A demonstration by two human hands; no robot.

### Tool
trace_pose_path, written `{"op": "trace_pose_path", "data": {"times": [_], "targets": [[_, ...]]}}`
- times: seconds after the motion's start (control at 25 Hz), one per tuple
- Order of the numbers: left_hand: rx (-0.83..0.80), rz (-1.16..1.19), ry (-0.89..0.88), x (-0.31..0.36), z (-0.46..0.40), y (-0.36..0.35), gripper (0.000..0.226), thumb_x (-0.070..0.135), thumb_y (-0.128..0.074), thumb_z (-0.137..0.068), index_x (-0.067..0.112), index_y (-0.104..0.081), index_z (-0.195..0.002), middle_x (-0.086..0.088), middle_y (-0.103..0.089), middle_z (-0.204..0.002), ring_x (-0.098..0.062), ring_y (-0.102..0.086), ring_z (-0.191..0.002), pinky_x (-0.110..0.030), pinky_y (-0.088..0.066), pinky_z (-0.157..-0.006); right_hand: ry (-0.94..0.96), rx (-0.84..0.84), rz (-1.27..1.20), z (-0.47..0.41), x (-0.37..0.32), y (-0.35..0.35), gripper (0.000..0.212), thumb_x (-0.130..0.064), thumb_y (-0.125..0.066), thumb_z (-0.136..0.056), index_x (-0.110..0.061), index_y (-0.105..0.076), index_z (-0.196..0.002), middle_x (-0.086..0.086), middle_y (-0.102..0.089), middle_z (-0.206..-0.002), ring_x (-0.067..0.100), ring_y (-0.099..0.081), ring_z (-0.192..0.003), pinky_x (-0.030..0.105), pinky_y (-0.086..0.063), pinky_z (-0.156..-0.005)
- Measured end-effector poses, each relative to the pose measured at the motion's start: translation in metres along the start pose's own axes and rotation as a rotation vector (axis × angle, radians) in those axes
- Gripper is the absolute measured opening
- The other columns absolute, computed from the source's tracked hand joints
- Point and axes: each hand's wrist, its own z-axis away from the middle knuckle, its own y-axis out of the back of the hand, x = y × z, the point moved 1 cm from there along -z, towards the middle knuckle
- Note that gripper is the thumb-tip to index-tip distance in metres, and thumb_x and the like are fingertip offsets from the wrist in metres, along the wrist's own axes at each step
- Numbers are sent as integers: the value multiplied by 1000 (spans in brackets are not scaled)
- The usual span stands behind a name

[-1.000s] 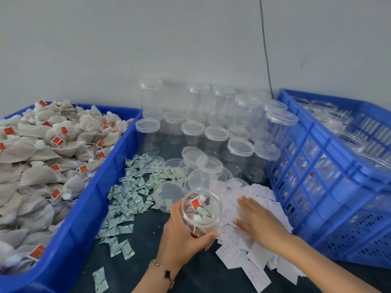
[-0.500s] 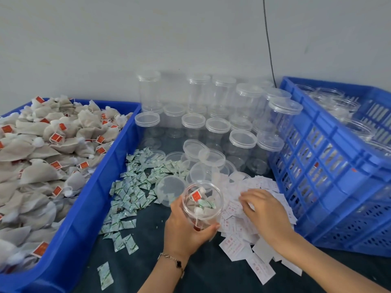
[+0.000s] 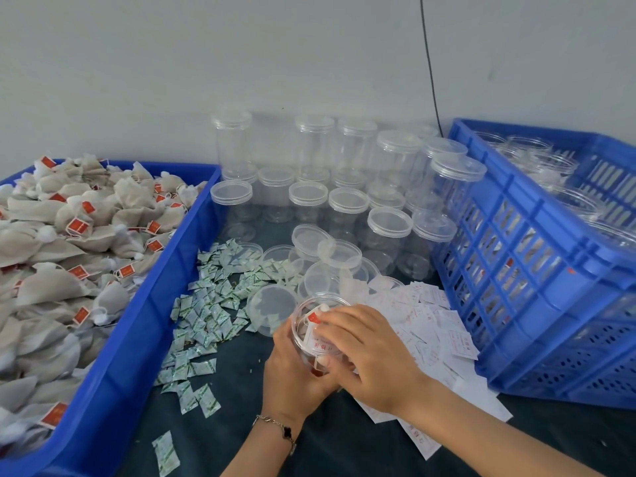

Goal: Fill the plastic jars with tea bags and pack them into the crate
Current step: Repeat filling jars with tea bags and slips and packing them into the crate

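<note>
Here, open jar (image 3: 311,325) between both hands (image 3: 297,370), right (image 3: 368,349) over its mouth.

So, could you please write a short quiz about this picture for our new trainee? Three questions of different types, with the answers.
1. True or false: the left hand grips the open plastic jar.
2. What does the right hand put into that jar?
A. a lid
B. a white paper slip
C. a green sachet
3. Fill in: the loose tea bags lie in the blue ____ on the left.

Key
1. True.
2. B.
3. Bin. The slotted crate on the right holds jars.
</note>
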Motion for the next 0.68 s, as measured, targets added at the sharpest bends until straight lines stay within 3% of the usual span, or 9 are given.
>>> {"op": "trace_pose_path", "data": {"times": [0.12,0.2,0.28,0.36,0.44,0.52,0.68], "targets": [[2,-5,-27,0,0,0,100,64,-63,-54,-4,-45,-125,8,-50,-102,-23,-68,-79,-25,-48,-58,-56,-60,-42,0,-3,-2,43,-38,-48,-92,-9,-60,-123,3,-55,-132,13,-42,-127,28,-34,-105],[-3,35,-25,-2,-1,-1,99,63,-66,-52,1,-44,-126,15,-49,-104,-21,-68,-84,-28,-52,-62,-109,-99,-107,-1,-4,0,46,-40,-48,-93,-14,-54,-129,-1,-43,-143,9,-31,-134,20,-26,-110],[6,87,-7,-2,-1,-1,94,61,-69,-48,11,-42,-123,20,-52,-103,-18,-67,-87,-31,-55,-65,-241,-96,-249,-1,-5,5,52,-42,-55,-89,-21,-46,-136,-11,-23,-150,-5,-16,-138,7,-17,-108],[20,121,1,3,-3,-3,87,58,-70,-46,19,-40,-118,21,-57,-98,-11,-67,-82,-23,-54,-66,-397,-75,-354,1,-5,15,61,-45,-64,-83,-31,-39,-137,-25,-12,-146,-22,-6,-130,-3,-19,-98],[26,150,-39,18,-8,-5,83,55,-70,-47,20,-40,-115,20,-59,-93,1,-65,-75,-8,-47,-62,-472,-39,-388,2,-6,33,64,-50,-68,-77,-36,-38,-132,-36,-17,-138,-26,-10,-126,-2,-20,-98],[8,219,-117,43,-15,-8,81,52,-72,-49,16,-41,-114,20,-58,-96,10,-62,-84,-3,-44,-64,-476,27,-401,2,-7,61,66,-54,-68,-73,-35,-41,-130,-37,-25,-133,-20,-20,-128,-1,-19,-99],[-74,425,-254,120,-34,-16,69,50,-76,-56,25,-42,-111,18,-63,-101,-1,-65,-91,-27,-56,-69,-513,168,-446,2,2,134,66,-51,-72,-72,-38,-42,-128,-28,-43,-128,-10,-41,-121,7,-35,-96]]}}
